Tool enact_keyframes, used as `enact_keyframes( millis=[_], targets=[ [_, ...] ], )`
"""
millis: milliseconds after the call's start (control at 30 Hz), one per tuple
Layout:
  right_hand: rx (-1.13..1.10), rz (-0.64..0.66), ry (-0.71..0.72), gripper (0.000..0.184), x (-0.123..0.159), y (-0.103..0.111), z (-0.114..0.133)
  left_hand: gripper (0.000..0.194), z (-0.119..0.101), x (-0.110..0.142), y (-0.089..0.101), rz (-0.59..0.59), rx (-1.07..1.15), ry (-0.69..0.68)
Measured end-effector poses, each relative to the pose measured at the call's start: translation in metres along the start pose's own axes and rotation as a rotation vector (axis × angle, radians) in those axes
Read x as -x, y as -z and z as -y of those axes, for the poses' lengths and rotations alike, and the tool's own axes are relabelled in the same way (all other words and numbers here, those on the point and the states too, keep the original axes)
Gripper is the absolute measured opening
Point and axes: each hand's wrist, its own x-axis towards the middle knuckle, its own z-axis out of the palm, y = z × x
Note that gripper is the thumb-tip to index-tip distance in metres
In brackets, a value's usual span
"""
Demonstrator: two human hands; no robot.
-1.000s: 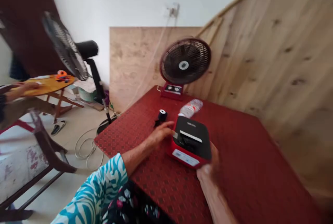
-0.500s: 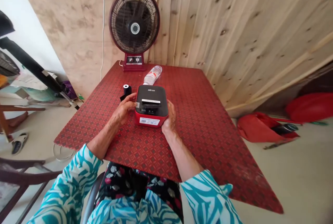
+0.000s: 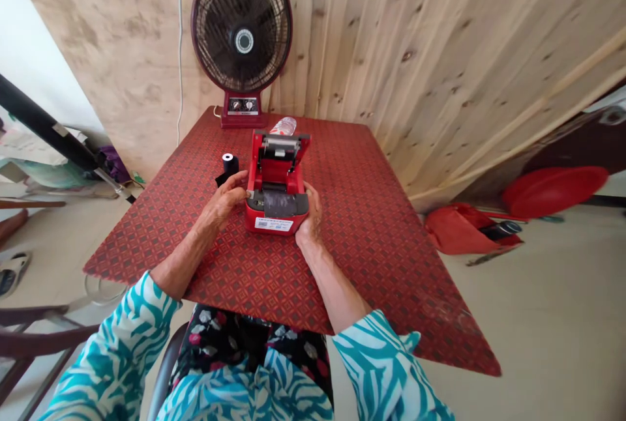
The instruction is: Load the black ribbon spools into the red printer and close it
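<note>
A small red and black receipt printer (image 3: 274, 225) sits on the table with its lid (image 3: 268, 167) raised toward the back. A dark strip of paper (image 3: 280, 203) lies over its front edge. My left hand (image 3: 225, 198) holds the printer's left side, thumb and fingertips near the front corner. Around the right side curls my right hand (image 3: 310, 219), its palm against the casing. A dark paper roll (image 3: 229, 163) with a white core stands upright just beyond my left hand. Behind the lid, a clear plastic bottle (image 3: 284, 126) lies partly hidden.
The table (image 3: 372, 245) has a red patterned cover. At its back edge stands a dark red fan (image 3: 243, 40) against wooden boards. A red bag (image 3: 460, 229) and a red round object (image 3: 555, 191) are on the right. A dark chair (image 3: 39, 343) is at lower left.
The printer's lid has swung up and back, exposing the inside and the dark paper strip. Both hands have stayed at its sides. The view has shifted slightly.
</note>
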Motion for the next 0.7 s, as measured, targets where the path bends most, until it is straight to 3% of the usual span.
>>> enact_keyframes(
  millis=[333, 467, 567, 700],
  targets=[
    [-0.02, 0.005, 0.011, 0.054, -0.004, -0.002, -0.003, 0.063, 0.0, 0.001, 0.002, -0.015, -0.04, -0.041],
    [-0.013, 0.027, 0.006, 0.054, -0.007, -0.001, -0.007, 0.054, -0.013, 0.006, 0.001, -0.036, -0.144, -0.185],
    [0.032, 0.061, 0.044, 0.05, -0.008, 0.001, -0.009, 0.045, -0.032, 0.003, -0.009, 0.029, -0.443, -0.323],
    [0.052, 0.086, 0.085, 0.045, -0.009, 0.004, -0.011, 0.027, -0.055, -0.02, -0.036, 0.359, -1.113, -0.413]
  ],
)
